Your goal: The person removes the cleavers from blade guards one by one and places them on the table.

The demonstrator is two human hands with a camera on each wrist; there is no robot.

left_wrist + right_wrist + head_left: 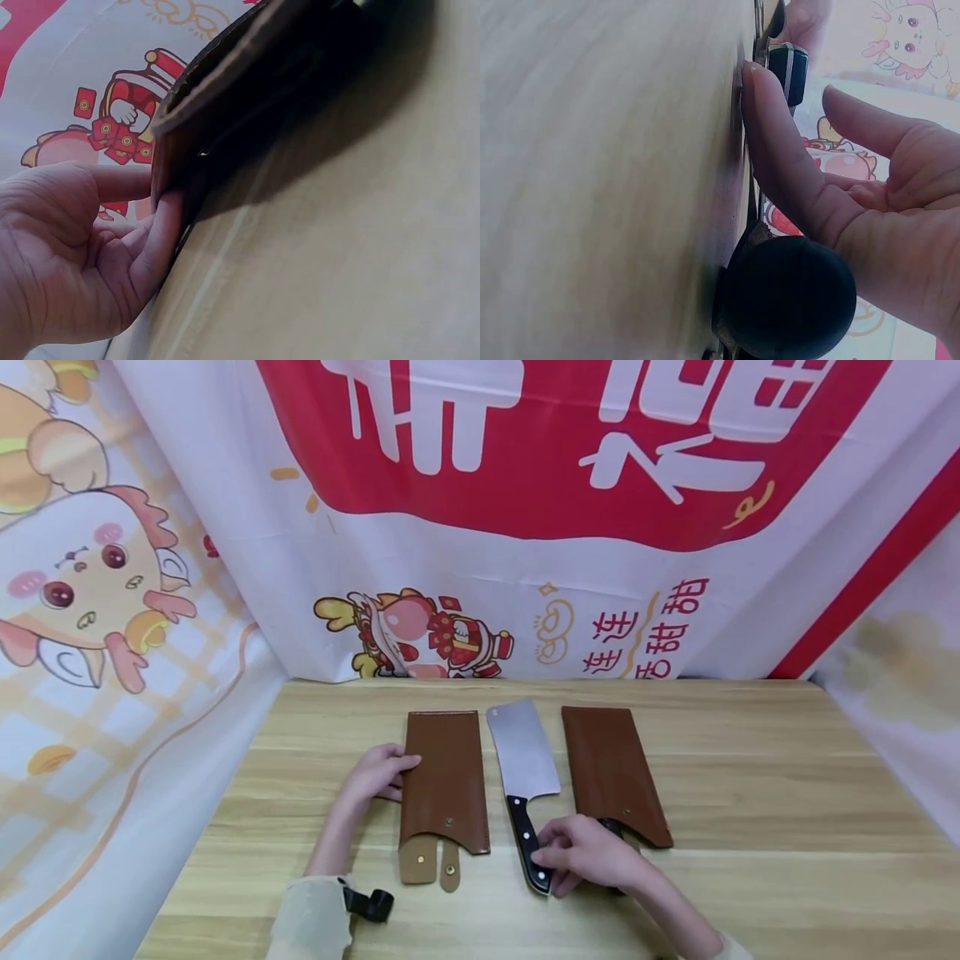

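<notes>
My left hand [381,772] pinches the left edge of a brown leather knife sheath [445,768], thumb above and fingers beneath, as the left wrist view shows. Two tan straps with snaps stick out of this sheath's near end. To its right lies a cleaver [523,747], blade pointing away, with a black riveted handle [522,827]. Beside that handle is my right hand [588,852]; in the right wrist view its thumb and fingers stand apart around the handle's end, not closed on it. A second brown sheath [611,760] lies further right, with a black handle [791,300] at its near end, mostly hidden by my hand in the head view.
The wooden table [765,777] carries all these things. Printed cloth [450,568] hangs along its back edge, with more cloth on both sides. A black strap with a small device [369,905] sits at my left wrist.
</notes>
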